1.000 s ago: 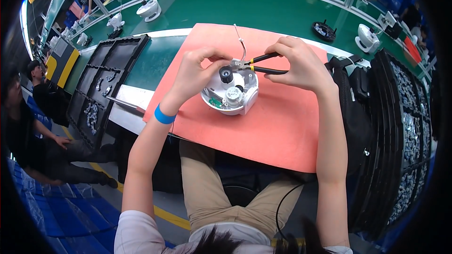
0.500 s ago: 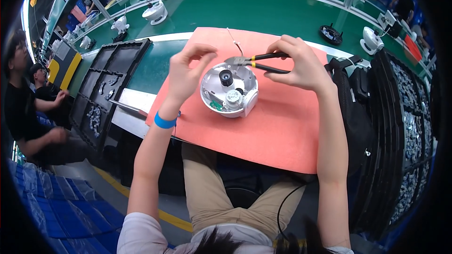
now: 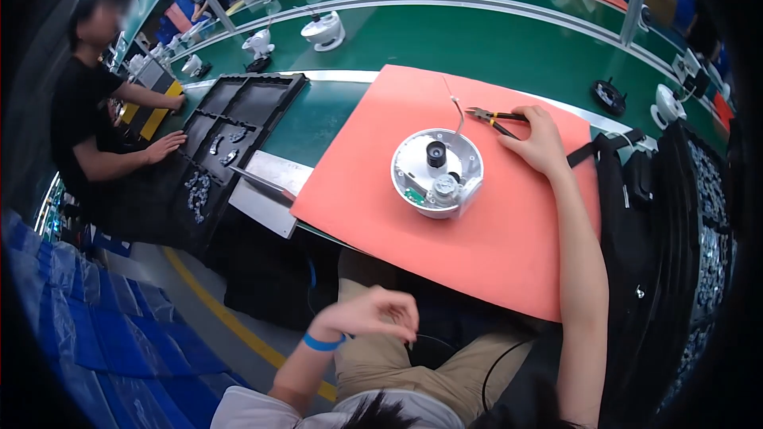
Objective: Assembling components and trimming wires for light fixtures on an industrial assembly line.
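A round white camera housing point(image 3: 401, 183), open at the top, sits on the salmon-pink mat point(image 3: 350, 183). Inside it show a black lens point(image 3: 435, 154), a small round motor and a green circuit board. A thin cable point(image 3: 459, 115) with a white end sticks up from its far side. To the right of that cable, my right hand point(image 3: 539, 141) grips the black and yellow handles of diagonal cutters point(image 3: 486, 116), low over the mat, jaws pointing left. My left hand point(image 3: 372, 314), with a blue wristband, is over my lap, fingers curled together; whatever they hold is hidden.
Black trays point(image 3: 230, 123) with small metal parts lie at the left, where a co-worker point(image 3: 95, 119) stands. Stacked part trays point(image 3: 707, 214) and a black bag point(image 3: 624, 214) flank the right. White camera units point(image 3: 324, 30) stand on the green bench point(image 3: 445, 40) behind.
My left hand has drawn back from above the housing to over my lap. The cutters have moved off the housing, down to the mat's far right. My view has shifted left.
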`<act>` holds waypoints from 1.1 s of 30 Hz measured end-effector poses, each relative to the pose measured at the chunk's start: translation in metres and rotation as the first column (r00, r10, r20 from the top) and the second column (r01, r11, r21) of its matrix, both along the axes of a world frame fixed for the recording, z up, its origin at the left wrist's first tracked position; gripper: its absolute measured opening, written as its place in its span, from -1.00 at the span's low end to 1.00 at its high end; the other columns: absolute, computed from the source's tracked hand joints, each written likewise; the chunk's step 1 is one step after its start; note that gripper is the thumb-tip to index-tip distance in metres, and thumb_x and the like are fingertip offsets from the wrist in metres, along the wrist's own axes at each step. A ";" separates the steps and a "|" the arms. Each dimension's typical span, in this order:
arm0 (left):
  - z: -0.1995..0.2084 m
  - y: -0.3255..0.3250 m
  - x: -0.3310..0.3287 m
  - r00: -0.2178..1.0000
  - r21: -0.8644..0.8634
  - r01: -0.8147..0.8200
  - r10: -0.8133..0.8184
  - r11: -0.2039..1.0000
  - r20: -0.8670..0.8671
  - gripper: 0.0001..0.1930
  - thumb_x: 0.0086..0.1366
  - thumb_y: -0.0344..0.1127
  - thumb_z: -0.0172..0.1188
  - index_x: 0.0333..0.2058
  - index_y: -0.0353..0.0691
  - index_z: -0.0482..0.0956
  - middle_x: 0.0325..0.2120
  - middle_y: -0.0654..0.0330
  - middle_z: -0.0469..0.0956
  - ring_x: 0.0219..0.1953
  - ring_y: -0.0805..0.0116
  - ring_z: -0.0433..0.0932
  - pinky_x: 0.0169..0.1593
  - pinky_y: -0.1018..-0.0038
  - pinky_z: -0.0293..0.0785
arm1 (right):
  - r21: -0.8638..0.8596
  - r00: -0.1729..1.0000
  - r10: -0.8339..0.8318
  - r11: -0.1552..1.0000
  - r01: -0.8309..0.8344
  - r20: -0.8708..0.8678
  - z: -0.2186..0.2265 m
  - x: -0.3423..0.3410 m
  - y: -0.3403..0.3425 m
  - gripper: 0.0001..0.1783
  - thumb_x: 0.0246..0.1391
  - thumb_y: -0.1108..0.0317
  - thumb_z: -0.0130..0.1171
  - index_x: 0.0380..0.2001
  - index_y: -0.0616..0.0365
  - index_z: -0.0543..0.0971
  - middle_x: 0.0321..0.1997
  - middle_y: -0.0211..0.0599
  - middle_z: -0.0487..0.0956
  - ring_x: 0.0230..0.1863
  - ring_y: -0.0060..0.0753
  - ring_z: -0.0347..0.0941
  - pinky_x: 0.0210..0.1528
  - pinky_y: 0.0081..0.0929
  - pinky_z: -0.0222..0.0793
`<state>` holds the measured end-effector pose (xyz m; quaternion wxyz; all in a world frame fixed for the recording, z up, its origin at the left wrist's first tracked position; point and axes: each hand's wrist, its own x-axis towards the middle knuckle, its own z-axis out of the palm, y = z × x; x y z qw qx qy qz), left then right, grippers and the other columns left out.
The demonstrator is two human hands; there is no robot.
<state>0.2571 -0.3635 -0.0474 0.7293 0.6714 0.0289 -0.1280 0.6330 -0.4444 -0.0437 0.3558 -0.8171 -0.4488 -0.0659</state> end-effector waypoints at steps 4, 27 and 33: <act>-0.069 -0.035 0.015 0.947 -0.283 -0.290 0.231 0.914 -0.224 -0.88 0.18 -0.45 0.23 -0.35 -0.34 0.49 -0.46 0.17 0.59 -0.48 0.56 0.54 -0.35 0.66 0.42 | -0.045 1.000 -0.002 0.999 0.003 0.008 -0.009 0.000 0.006 -0.40 -0.26 0.11 0.33 -0.12 0.22 0.50 -0.09 -0.17 0.47 0.04 -0.16 0.33 0.11 -0.26 0.21; -0.048 -0.048 0.020 0.719 0.119 -0.679 0.623 0.725 0.309 -0.91 0.28 -0.47 0.07 -0.28 -0.33 0.51 -0.50 0.23 0.55 -0.45 0.57 0.55 -0.36 0.65 0.45 | -0.078 0.997 -0.001 0.997 0.007 0.072 -0.002 -0.003 0.007 -0.38 -0.23 0.09 0.31 -0.09 0.22 0.48 -0.07 -0.16 0.47 0.06 -0.14 0.33 0.20 -0.22 0.11; 0.002 0.018 0.046 0.308 -0.192 -0.898 0.876 0.396 0.371 -0.80 0.39 -0.29 -0.11 -0.30 -0.31 0.40 -0.52 0.20 0.44 -0.46 0.49 0.43 -0.35 0.57 0.35 | -0.032 0.969 -0.025 0.999 0.033 0.247 -0.001 -0.011 0.003 -0.49 -0.13 0.07 0.28 -0.15 0.17 0.52 0.02 -0.11 0.40 0.09 -0.14 0.30 0.16 -0.16 0.12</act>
